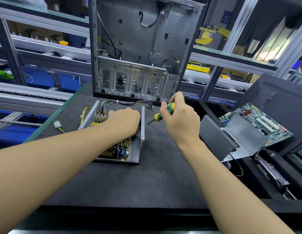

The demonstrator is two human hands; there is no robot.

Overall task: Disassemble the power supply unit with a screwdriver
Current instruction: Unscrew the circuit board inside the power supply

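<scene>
The power supply unit (141, 146) lies with its cover off on the dark mat, its circuit board (122, 149) exposed. My left hand (125, 120) reaches down inside the housing with the fingers curled over the board; what it touches is hidden. My right hand (179, 119) hovers just right of the housing and grips a green and yellow screwdriver (164, 112). The dark tip points down and left, close to the housing's right wall. A bundle of cables (128, 103) runs from the back of the unit.
An empty computer case (138, 48) stands upright behind the unit. The removed metal cover (217, 137) and a motherboard (258, 122) lie to the right. A white connector on yellow wires (57, 124) rests at the left. Metal shelving surrounds the bench.
</scene>
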